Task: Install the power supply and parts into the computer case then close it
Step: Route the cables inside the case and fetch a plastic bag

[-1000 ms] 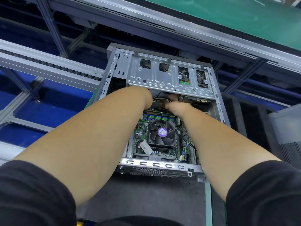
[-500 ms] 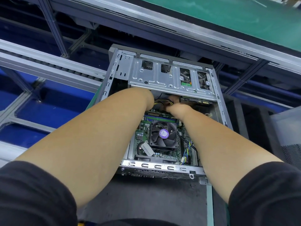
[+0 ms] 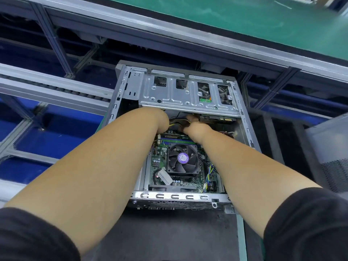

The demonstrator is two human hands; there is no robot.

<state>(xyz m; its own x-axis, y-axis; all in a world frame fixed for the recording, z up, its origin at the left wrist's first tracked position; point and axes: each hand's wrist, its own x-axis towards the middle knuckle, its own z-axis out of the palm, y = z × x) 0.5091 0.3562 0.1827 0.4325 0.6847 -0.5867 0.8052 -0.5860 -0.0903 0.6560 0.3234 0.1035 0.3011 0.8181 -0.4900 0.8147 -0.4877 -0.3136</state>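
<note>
The computer case [image 3: 243, 117] lies open-side up on the dark mat [image 3: 169, 232], its near metal edge facing you and its side panel off. Both your forearms reach in over that near edge. Your left hand [image 3: 162, 122] goes under the silver drive cage [image 3: 184, 95] at the far end; its fingers are hidden by the wrist, so you cannot tell whether they grip. Your right hand [image 3: 194, 125] sits just right of it, fingers curled around the yellow and black cable bundle [image 3: 178, 122] running between the two hands. The fan [image 3: 182, 158] on the green board [image 3: 157, 162] lies in the gap between your forearms, uncovered. Room is tight at the far end: the drive cage's near edge hangs just above both hands. The case's right wall stands near your right forearm; a loose red and white cable [image 3: 228, 132] lies between them. A grey panel [image 3: 327, 153] stands well right of the case.
</note>
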